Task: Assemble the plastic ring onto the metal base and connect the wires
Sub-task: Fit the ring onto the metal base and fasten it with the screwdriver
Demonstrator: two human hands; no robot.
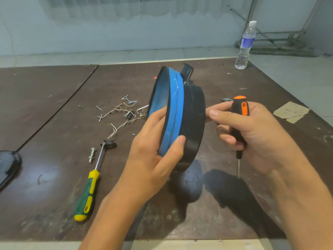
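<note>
**Ring and base held on edge above the table, screwdriver in the right hand**

Nearest the camera, a green-and-yellow-handled screwdriver (88, 192) is seen lying on the dark brown wooden table (54, 105), its tip toward a small black connector (110, 144) with thin white wires (115, 129). A silver bolt with a nut (92, 155) lies just beside its shaft.

The round blue base (175, 109) and the black ring (194, 123) seated against it are held together on edge, clear of the table. They are gripped at the lower rim by the left hand (153, 152), the thumb laid across the blue band and the fingers curled over the open face.

An orange-and-black screwdriver (240, 109) is clasped in the right hand (252, 134), blade pointing down, while one fingertip touches the black ring's side. A black stub (187, 72) stands out at the top of the base.

Further back, loose screws and wire pieces (126, 105) are scattered left of the base. A glossy black object (9, 165) is cut off by the left edge, and a torn cardboard scrap (292, 111) lies at the right.

At the far corner a clear plastic water bottle (246, 46) stands upright; its blue label is too blurred to be read.
</note>
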